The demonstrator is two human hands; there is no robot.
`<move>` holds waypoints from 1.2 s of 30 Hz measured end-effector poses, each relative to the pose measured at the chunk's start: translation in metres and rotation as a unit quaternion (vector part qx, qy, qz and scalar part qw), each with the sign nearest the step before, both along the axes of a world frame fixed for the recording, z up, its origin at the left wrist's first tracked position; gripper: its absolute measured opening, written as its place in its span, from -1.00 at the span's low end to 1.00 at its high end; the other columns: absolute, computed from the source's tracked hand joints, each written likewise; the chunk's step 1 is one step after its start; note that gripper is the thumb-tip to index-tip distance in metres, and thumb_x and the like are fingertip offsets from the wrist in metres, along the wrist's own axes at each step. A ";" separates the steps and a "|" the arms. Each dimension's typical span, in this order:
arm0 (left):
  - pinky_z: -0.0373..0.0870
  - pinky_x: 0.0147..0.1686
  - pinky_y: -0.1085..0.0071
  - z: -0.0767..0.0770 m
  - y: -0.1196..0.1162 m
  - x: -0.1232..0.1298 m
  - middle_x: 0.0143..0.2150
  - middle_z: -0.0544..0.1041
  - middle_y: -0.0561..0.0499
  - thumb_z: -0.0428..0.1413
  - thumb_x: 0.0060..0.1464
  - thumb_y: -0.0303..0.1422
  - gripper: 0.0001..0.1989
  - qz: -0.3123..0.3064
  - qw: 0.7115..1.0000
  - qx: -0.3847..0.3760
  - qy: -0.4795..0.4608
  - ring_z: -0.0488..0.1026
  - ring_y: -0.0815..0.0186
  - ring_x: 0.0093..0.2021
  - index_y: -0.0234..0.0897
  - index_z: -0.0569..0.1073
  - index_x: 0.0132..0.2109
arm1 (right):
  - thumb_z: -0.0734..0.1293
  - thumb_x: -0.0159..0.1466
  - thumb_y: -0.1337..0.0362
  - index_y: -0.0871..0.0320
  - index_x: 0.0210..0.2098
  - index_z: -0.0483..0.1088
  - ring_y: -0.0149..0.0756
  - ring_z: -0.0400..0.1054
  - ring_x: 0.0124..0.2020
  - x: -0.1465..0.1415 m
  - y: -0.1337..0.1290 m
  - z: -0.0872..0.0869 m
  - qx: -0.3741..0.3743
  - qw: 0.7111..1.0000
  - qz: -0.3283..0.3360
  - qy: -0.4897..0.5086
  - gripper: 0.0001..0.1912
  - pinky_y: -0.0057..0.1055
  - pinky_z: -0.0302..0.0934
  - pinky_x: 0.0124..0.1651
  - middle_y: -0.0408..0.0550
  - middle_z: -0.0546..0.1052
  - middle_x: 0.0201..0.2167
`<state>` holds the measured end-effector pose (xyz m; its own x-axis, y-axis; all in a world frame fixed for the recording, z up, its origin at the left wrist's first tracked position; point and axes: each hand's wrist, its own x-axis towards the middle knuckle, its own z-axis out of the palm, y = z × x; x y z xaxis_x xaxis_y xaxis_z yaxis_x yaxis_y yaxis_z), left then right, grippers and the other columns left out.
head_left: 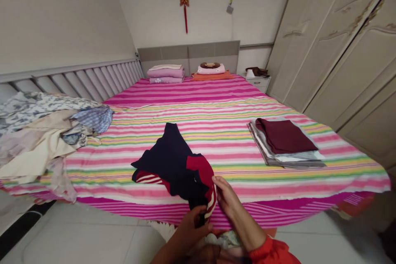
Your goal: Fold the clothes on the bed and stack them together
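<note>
A dark navy garment (173, 152) with red parts and cream stripes lies spread on the near edge of the bed, partly bunched at its right end; its exact kind I cannot make out. My left hand (194, 222) pinches its lower right corner, thumb and fingers closed on the cloth at the bed's edge. Against the red, striped edge, my right hand (225, 194) grips the cloth between thumb and fingertips. The far left part of the garment rests flat on the striped sheet (148, 117).
Rumpled clothes (46, 128) are heaped at the left. Folded clothes (284, 140), a maroon piece on top, are stacked at the right. Folded bedding (167, 74) and a pink folded piece (212, 70) sit by the headboard (213, 51). A wardrobe (334, 45) stands right.
</note>
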<state>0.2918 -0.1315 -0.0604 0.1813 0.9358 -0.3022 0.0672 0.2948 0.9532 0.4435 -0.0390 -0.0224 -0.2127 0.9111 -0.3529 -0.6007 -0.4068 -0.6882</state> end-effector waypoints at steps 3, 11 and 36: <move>0.41 -0.10 0.28 0.005 -0.004 0.001 -0.16 0.59 -0.06 0.29 -0.10 -0.12 -0.41 -0.027 0.999 0.023 0.024 0.49 0.20 -0.15 -0.26 0.47 0.07 | 0.58 -0.08 0.16 0.12 -0.58 0.32 -0.47 0.31 -0.60 0.013 0.005 -0.002 0.021 0.998 -0.042 -0.049 -0.64 -0.54 0.19 -0.49 -0.27 0.46 -0.63; 0.46 -0.19 0.31 0.056 0.031 -0.011 -0.21 0.61 -0.08 0.17 -0.05 -0.26 -0.71 0.040 0.978 0.142 0.151 0.52 0.25 -0.27 -0.23 0.57 -0.15 | 0.58 -0.11 0.05 0.09 -0.46 0.41 -0.37 0.39 -0.53 0.025 0.005 0.028 0.053 0.995 -0.074 -0.032 -0.62 -0.42 0.29 -0.38 -0.24 0.53 -0.56; 0.45 -0.07 0.10 -0.008 0.032 -0.123 -0.11 0.52 -0.19 0.15 -0.11 -0.04 -0.48 0.392 0.881 0.157 0.212 0.49 0.08 -0.12 -0.30 0.46 -0.06 | 0.55 -0.11 0.25 0.11 -0.32 0.46 -0.38 0.44 -0.56 0.098 -0.004 -0.017 -0.054 0.982 -0.157 -0.085 -0.64 -0.54 0.29 -0.56 -0.21 0.60 -0.50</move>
<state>0.1687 -0.0999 -0.0680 -0.6259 0.7722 0.1093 0.3298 0.1351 0.9343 0.5415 -0.0427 -0.0398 0.1438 0.8779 -0.4567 -0.5880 -0.2954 -0.7529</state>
